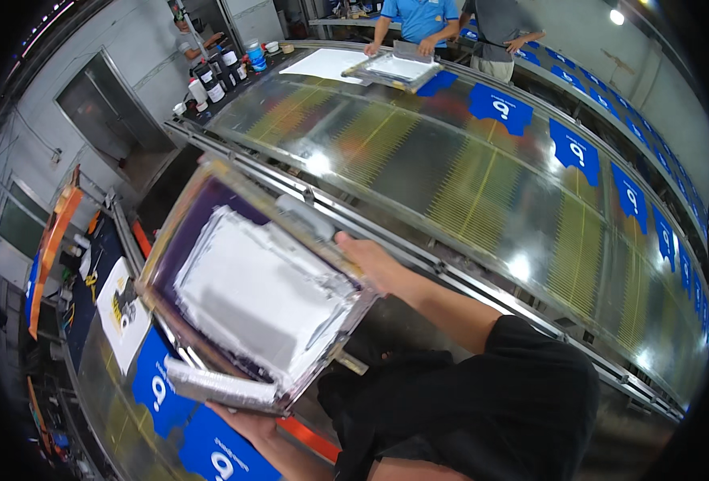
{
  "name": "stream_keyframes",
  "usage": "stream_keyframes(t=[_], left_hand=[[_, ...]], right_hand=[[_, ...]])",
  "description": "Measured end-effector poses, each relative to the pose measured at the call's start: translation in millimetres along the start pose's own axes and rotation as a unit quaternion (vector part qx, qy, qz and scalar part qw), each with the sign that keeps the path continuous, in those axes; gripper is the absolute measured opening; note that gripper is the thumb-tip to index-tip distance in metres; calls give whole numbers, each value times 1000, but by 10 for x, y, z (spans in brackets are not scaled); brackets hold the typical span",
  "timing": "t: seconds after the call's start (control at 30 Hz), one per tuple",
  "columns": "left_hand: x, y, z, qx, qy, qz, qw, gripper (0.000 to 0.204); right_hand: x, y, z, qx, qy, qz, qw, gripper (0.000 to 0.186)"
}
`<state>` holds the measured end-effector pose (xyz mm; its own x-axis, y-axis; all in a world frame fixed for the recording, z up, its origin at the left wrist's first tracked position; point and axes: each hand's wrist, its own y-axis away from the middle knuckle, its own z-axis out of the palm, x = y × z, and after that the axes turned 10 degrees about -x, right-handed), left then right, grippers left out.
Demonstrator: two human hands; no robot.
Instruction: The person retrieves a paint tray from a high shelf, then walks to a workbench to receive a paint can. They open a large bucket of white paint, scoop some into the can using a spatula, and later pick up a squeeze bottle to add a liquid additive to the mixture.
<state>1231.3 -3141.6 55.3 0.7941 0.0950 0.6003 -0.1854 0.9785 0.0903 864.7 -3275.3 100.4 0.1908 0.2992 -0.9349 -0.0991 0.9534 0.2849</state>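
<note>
A screen printing frame (162,309) is held up tilted in both my hands. Its dark purple mesh carries a broad smeared patch of white ink (250,289). My right hand (362,258) grips the far right edge, thumb on top, beside a grey bar-like piece (306,218). My left hand (246,422) is closed under the near edge, its fingers partly hidden by the frame. Along that edge, just above the left hand, lies a squeegee wrapped in silver material (222,383).
Blue printed fabric pieces (158,385) lie on the near-left table, with more along the long glossy table (467,184) opposite. A metal rail (443,272) edges that table. At its far end, a person in blue (419,20) handles another frame (399,68). Ink containers (210,84) stand far left.
</note>
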Motion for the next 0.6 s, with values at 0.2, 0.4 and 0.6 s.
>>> stream_keyframes(t=[0.2,0.4,0.6], left_hand=[[348,-1858,-442,-19,13,54,998,88],[809,-4289,-282,-16,-47,-28,998,87],[914,-6610,62,-8,-94,-170,981,85]], right_hand=[[-311,-1898,803,-92,72,-88,989,70],[-588,-3610,1059,66,-69,-69,993,68],[-976,-4655,1134,50,-141,-152,977,78]])
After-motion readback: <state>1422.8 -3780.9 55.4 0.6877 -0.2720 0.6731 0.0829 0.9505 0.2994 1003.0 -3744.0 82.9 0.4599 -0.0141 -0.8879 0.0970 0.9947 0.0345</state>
